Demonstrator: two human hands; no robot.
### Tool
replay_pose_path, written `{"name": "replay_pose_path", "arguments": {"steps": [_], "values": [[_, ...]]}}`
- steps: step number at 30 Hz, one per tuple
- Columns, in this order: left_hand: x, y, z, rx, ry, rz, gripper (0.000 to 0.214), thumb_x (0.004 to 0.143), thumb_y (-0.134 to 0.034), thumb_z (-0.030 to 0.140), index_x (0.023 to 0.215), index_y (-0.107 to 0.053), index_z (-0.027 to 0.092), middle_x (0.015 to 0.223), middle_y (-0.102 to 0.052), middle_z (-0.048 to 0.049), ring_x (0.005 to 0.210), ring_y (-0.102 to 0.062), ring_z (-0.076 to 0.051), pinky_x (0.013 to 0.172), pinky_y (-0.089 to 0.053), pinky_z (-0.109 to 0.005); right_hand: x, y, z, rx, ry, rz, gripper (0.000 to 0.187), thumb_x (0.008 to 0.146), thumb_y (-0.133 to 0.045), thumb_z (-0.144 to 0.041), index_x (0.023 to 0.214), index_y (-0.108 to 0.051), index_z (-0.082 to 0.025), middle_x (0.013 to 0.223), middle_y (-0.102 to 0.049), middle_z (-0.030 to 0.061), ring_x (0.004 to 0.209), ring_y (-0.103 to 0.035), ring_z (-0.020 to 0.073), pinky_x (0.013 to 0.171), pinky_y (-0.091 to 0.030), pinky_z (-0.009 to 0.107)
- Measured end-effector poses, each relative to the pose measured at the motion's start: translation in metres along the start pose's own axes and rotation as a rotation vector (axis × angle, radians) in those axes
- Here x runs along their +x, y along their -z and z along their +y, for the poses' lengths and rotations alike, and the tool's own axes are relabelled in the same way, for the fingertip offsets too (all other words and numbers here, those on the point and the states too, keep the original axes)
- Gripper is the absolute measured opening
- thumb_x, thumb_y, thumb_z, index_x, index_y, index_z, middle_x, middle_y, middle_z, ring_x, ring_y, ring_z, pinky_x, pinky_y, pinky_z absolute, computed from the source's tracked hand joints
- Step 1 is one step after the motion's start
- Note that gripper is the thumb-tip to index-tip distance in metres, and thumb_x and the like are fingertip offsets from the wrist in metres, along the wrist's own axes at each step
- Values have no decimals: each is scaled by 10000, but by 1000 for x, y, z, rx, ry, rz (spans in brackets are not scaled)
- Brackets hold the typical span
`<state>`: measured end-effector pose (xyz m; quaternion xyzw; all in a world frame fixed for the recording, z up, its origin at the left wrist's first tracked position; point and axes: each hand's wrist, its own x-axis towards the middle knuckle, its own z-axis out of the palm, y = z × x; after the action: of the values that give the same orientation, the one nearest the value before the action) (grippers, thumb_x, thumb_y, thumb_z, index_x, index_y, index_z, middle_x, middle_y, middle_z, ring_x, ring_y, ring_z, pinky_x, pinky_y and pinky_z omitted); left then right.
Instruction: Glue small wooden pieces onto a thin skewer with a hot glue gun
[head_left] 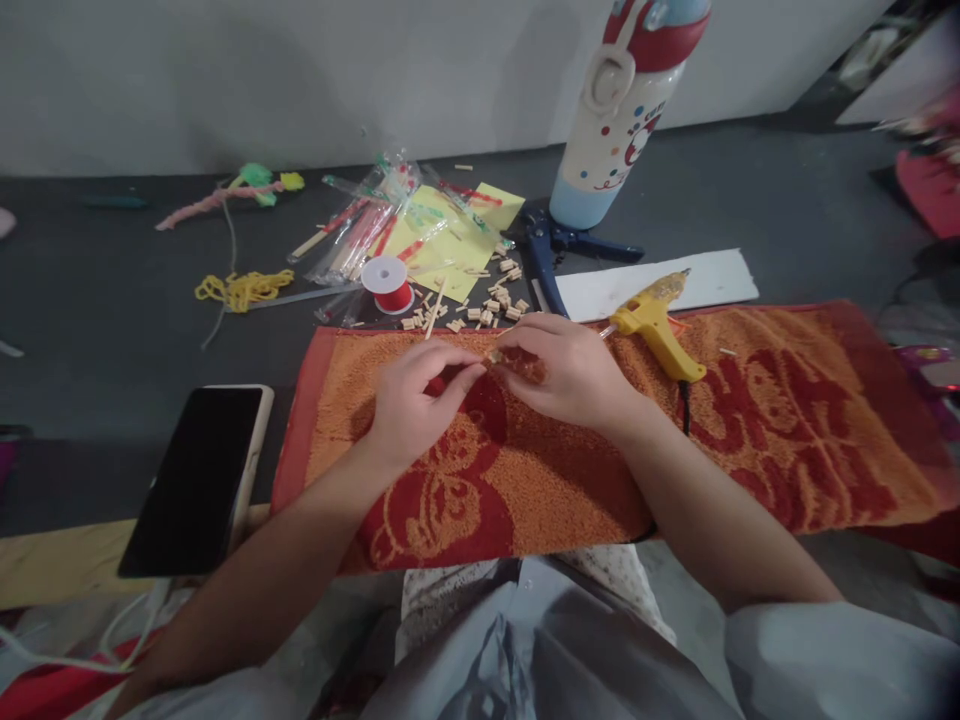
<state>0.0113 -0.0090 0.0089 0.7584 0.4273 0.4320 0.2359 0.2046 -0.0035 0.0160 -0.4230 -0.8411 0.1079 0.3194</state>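
Head view: the left hand and right hand are pinching a small pale piece in closed grips, partly hiding it, over the orange towel; a yellow glue gun is lying right, wooden bits far on the bench.

The bare left forearm and right forearm slant forward and inward, bringing the left hand, its thumb and forefinger bent into a pinching loop, nearly fingertip to fingertip with the right hand, knuckles uppermost and fingers curled.
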Motion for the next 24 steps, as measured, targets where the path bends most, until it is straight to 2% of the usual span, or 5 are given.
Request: {"name": "replay_pose_path", "arguments": {"steps": [8, 12, 17, 20, 24], "values": [[-1, -1, -1, 50, -20, -53, 58, 827, -662, 233, 786, -689, 204, 755, -723, -27, 714, -663, -155, 670, -513, -275, 0, 3, 5, -130, -42, 4, 172, 800, -537, -235, 784, -679, -140, 732, -650, 83, 672, -579, 190, 587, -440, 309], [-2, -2, -1, 65, -34, -81, 67, 836, -644, 220, 788, -685, 200, 748, -714, -30, 695, -651, -149, 650, -501, -270, -1, 1, 12, -144, -179, 12, 120, 782, -591, -227, 817, -683, -160, 768, -660, 76, 667, -570, 188, 598, -420, 313], [-2, -2, -2, 86, -84, -74, 64, 831, -647, 203, 779, -677, 181, 744, -711, -37, 690, -648, -146, 651, -503, -264, -1, 0, 21, -204, -315, 35, 47, 722, -658, -181, 767, -671, -175, 780, -660, 66, 681, -575, 190, 598, -396, 301], [-2, -2, -2, 105, -106, -64, 55, 832, -651, 189, 787, -677, 170, 746, -717, -34, 685, -654, -137, 638, -506, -248, 0, 2, 19, -150, -306, 47, 62, 749, -663, -197, 802, -677, -169, 779, -659, 57, 661, -575, 169, 595, -409, 289], [-2, -3, -4, 82, -59, -1, 51, 828, -671, 199, 861, -698, 169, 823, -746, -37, 755, -687, -134, 675, -534, -238, 1, 3, 10, 110, -157, 63, 109, 818, -635, -215, 895, -689, -158, 822, -668, 49, 666, -601, 129, 632, -482, 268]]}}
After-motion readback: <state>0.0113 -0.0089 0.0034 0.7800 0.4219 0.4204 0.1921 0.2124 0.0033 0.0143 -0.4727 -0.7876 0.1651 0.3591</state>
